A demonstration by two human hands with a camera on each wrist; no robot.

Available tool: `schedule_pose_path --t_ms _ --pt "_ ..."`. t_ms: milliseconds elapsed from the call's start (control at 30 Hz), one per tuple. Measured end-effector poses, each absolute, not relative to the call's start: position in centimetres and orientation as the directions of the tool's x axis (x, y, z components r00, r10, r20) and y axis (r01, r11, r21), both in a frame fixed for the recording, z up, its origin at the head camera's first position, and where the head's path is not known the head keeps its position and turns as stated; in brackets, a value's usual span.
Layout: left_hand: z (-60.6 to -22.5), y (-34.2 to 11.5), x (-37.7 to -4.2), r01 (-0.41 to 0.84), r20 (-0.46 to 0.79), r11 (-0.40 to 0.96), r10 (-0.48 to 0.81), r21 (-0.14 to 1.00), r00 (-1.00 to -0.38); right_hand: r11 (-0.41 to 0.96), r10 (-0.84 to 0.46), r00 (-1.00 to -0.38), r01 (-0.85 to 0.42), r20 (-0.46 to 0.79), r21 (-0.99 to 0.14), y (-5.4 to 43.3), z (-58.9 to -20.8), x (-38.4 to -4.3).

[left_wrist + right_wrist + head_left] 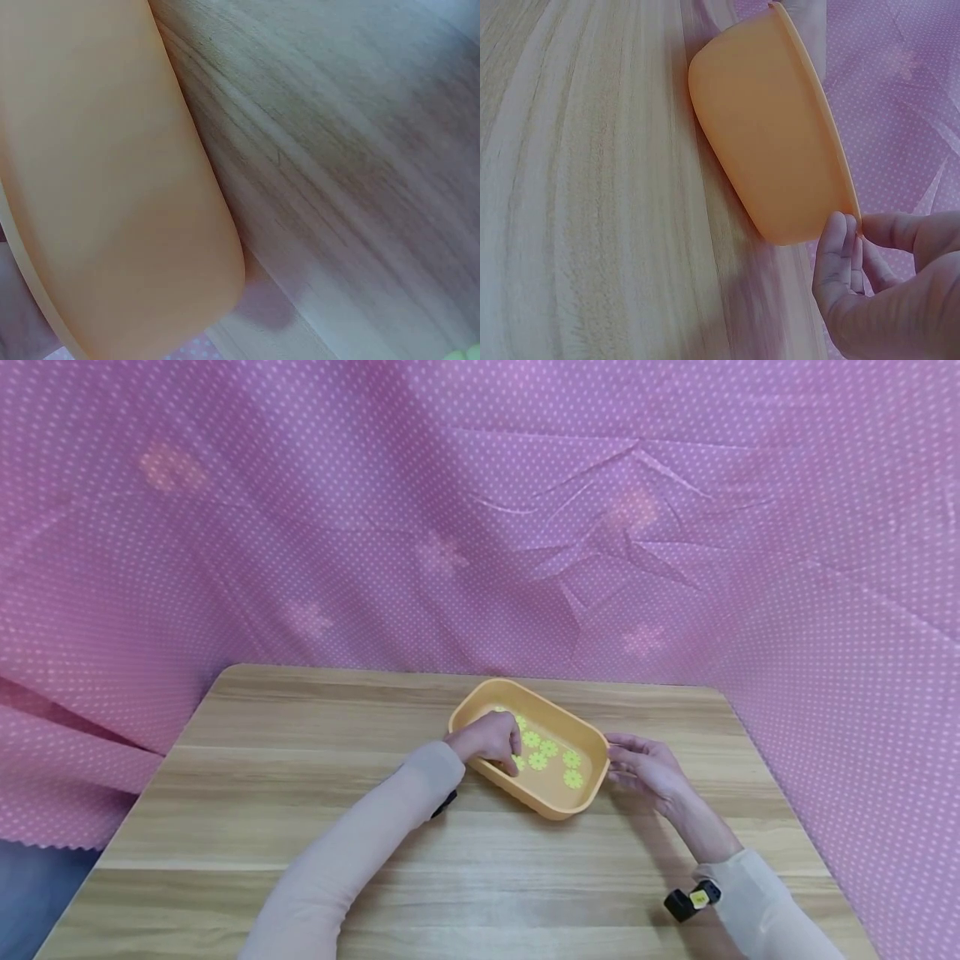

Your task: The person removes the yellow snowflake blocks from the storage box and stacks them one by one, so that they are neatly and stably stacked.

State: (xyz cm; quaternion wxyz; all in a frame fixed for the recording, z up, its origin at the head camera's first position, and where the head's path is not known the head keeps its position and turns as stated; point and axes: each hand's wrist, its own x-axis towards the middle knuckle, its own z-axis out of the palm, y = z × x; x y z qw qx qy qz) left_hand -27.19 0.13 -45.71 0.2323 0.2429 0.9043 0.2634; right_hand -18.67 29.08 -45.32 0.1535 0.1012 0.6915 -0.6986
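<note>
An orange, rounded rectangular plastic basin (551,699) stands on the wooden table, its long side slanting down to the right. Several yellow flower shapes (548,748) lie on its floor; whether they are loose or stuck down I cannot tell. My left hand (491,737) reaches over the near left rim, fingers bent down beside a flower at the basin floor. Its fingertips are mostly hidden, so a hold does not show. At the right end, my right hand (651,768) pinches the rim between thumb and fingers, plainly seen in the right wrist view, where the basin's outer wall (772,135) shows.
The wooden table (262,827) extends around the basin on both sides and toward me. A pink dotted cloth (480,527) hangs behind the table and along its sides. A black wrist device (692,900) hangs below my right sleeve.
</note>
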Motion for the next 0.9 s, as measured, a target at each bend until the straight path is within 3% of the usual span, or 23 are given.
schedule_pose_path --t_ms 233,567,900 --pt "-45.73 0.02 -27.23 0.312 -0.287 0.739 0.56 0.597 -0.777 -0.01 -0.08 -0.935 0.347 -0.345 -0.938 29.0 -45.34 -18.64" --pt "-45.57 -0.24 -27.01 0.199 -0.294 0.643 0.575 0.739 -0.763 0.002 -0.069 -0.936 0.346 -0.345 -0.938 29.09 -45.31 -18.63" --pt "-45.25 -0.34 -27.15 0.228 -0.259 0.631 0.583 0.742 -0.77 -0.003 -0.075 -0.936 0.346 -0.345 -0.938 29.03 -45.28 -18.6"
